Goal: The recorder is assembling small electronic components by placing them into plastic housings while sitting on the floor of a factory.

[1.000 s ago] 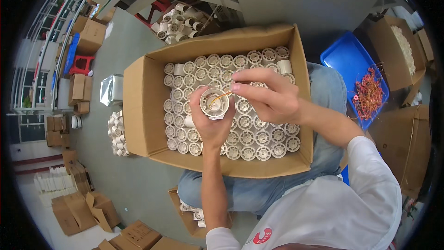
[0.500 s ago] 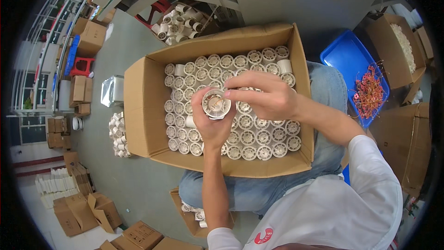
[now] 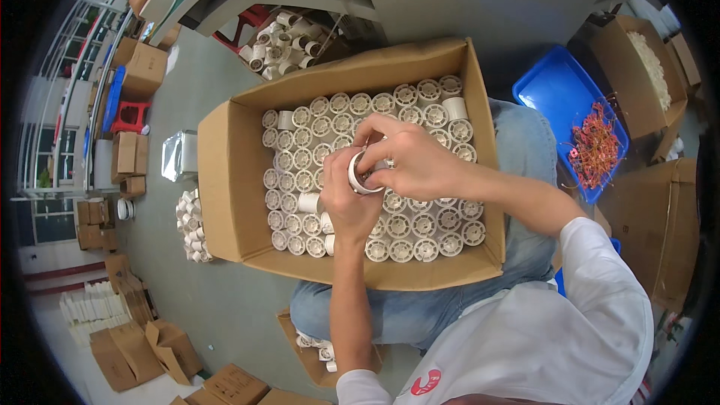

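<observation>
Hands (image 3: 409, 161) gripping round white plastic spool (image 3: 360, 174), cardboard box (image 3: 232, 202)

Blue tray (image 3: 559, 94) of red wires (image 3: 594, 151), stacked cartons (image 3: 124, 161)

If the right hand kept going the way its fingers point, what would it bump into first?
The right hand points leftward, fingertips already on the white spool that the left hand grips. So it would likely press into that spool first, then the left-hand fingers behind it, though depth is hard to judge.
</observation>
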`<state>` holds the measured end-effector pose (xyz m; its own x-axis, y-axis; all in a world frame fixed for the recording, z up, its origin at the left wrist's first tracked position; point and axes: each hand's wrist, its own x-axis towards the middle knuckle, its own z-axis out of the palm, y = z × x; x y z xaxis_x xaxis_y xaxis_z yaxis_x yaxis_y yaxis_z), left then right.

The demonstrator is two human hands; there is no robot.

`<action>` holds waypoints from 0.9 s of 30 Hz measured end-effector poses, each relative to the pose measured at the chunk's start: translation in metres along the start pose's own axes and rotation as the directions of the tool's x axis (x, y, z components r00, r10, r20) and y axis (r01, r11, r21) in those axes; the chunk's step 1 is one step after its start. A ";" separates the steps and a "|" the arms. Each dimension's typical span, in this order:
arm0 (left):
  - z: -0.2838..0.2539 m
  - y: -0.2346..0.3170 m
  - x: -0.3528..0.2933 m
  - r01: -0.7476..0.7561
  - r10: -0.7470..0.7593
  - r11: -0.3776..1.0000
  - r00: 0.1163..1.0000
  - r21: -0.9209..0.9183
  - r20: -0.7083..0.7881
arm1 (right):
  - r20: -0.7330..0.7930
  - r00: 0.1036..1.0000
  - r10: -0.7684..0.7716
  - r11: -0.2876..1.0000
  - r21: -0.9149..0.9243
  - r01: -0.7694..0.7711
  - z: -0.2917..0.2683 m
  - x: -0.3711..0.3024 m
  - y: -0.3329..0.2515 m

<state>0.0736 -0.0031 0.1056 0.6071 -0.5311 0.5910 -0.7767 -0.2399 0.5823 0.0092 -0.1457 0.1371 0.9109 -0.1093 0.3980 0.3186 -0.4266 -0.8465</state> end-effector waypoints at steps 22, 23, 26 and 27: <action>0.004 -0.001 0.000 -0.093 0.093 0.994 0.996 -0.048 -0.016 | -0.003 0.999 -0.043 0.999 -0.031 0.043 0.004 -0.006 0.007; 0.004 -0.001 0.000 -0.082 0.081 0.994 0.997 -0.072 -0.020 | -0.005 0.999 -0.042 0.999 -0.030 0.042 0.004 -0.006 0.006; 0.002 -0.002 0.000 -0.095 0.095 0.994 0.995 -0.053 -0.008 | -0.003 0.999 -0.052 0.997 -0.065 0.052 0.003 -0.006 0.005; 0.003 -0.002 0.000 -0.098 0.098 0.994 0.995 -0.053 -0.006 | 0.004 0.999 -0.043 0.997 -0.065 0.043 0.002 -0.007 0.003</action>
<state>0.0745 -0.0046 0.1030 0.5293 -0.5474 0.6482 -0.8224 -0.1434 0.5505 0.0048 -0.1446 0.1310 0.8974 -0.0869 0.4327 0.3401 -0.4887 -0.8034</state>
